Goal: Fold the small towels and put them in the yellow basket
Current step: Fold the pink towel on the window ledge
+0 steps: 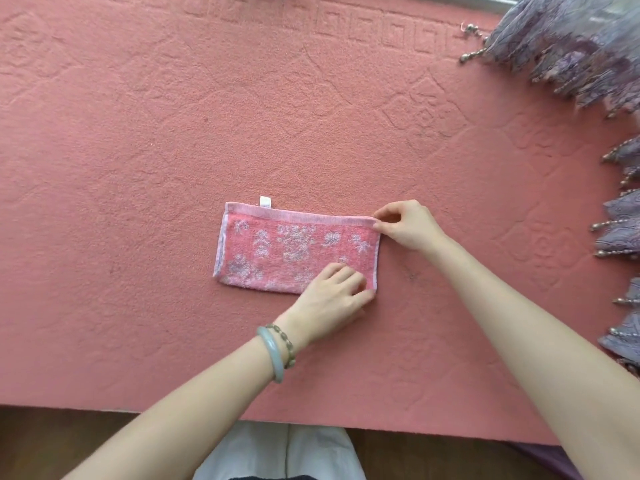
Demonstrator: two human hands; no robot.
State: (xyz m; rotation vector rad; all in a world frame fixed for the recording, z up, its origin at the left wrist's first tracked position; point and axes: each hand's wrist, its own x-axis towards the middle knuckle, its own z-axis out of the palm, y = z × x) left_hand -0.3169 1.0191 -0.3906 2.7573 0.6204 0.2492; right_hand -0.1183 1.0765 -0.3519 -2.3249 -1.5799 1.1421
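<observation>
A person leans over a broad surface under a pink cover (173,133) embossed with patterns. One small pink towel (294,247) with pale flower shapes lies flat near the middle, a long strip that looks already folded once, with a white label (265,200) poking from its far edge.

Both hands are at its right end. The right hand (405,223) pinches the far right corner between thumb and fingertips. The left hand (332,296) rests on the near right corner, fingers close together and curled over the edge, seemingly gripping it. I judge the second fold is about to start, carrying this end leftward.

No basket is in view and no other towels, so stowing remains, and how many are left I cannot tell.

A purple fringed cloth (571,46) with beads drapes along the right edge, well apart from the towel. A green bangle (275,355) circles the left wrist. Nothing blocks the fold.
</observation>
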